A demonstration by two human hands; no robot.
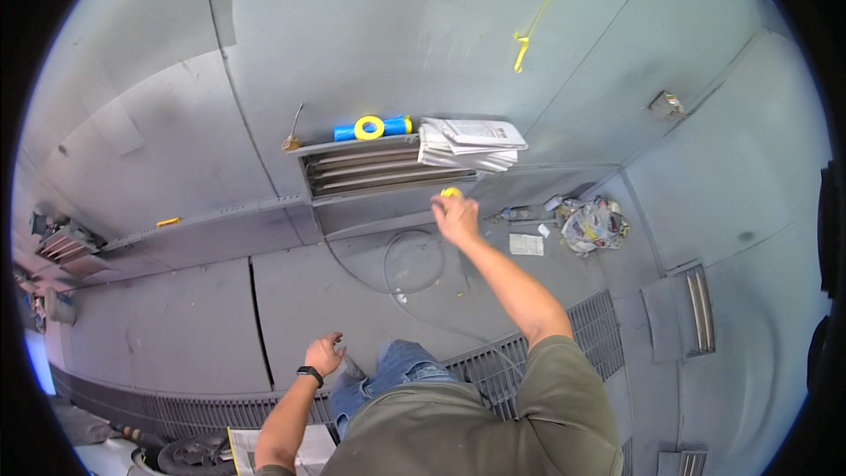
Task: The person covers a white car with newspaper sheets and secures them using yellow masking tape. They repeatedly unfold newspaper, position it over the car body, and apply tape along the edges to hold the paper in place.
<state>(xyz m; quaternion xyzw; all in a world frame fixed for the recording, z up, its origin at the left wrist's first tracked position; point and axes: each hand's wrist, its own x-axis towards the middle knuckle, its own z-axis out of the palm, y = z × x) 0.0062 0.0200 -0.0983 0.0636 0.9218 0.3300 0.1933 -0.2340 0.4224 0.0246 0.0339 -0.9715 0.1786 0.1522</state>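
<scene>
My right hand (457,219) reaches forward, gripping a yellow roll (452,192), probably tape, mostly hidden by the fingers. Ahead of it is a wall light fixture (370,168) with long tubes. On the fixture's top ledge lie a blue roll (345,133), a yellow tape roll (359,124) leaning against it, and a stack of folded newspapers (472,139) that overhangs the front. Down by my jeans, my left hand (324,354) holds nothing, its fingers loosely apart. A dark watch (310,374) is on that wrist.
A hose (386,264) loops over the floor in front of me. Grates (595,330) run along the floor. A bag of rubbish (595,225) and a paper sheet (526,244) lie toward the right corner. Yellow tape strips (522,53) stick to the wall. A wheel (198,455) shows at lower left.
</scene>
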